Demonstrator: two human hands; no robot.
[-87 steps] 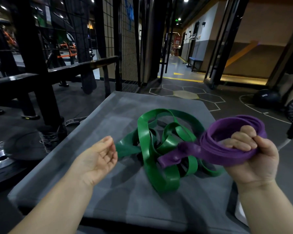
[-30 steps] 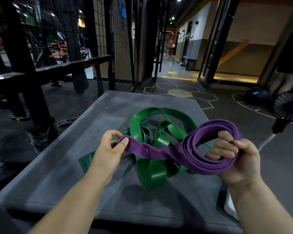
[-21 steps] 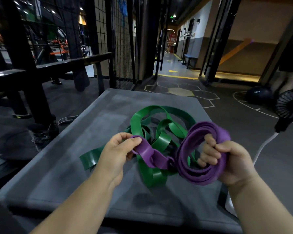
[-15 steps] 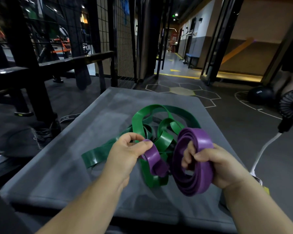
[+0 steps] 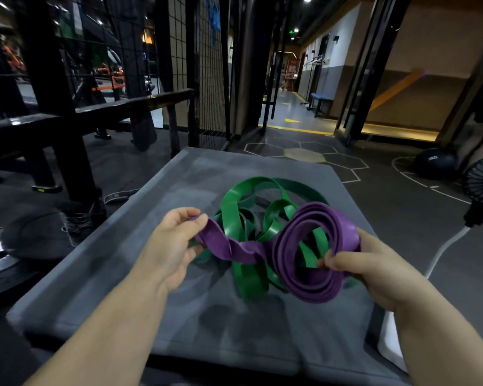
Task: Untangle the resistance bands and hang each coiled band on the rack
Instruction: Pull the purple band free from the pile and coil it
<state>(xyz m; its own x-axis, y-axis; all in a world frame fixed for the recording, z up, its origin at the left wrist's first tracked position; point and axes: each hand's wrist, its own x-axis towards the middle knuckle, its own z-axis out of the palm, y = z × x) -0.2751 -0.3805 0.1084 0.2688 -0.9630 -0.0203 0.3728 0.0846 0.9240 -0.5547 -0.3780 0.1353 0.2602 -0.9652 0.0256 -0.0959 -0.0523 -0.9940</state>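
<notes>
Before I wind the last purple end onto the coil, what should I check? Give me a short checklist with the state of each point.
1. Right hand holds the coil of the purple band: ok.
2. Left hand pinches the loose purple end: ok.
3. Loose stretch is flat: not ok, it is twisted between the hands.
4. Purple band is free of the green band: cannot tell, green shows through the coil.
5. Green band is coiled: not ok, it lies in a tangle on the grey mat.
6. Hanging place on the rack: cannot tell.
</notes>
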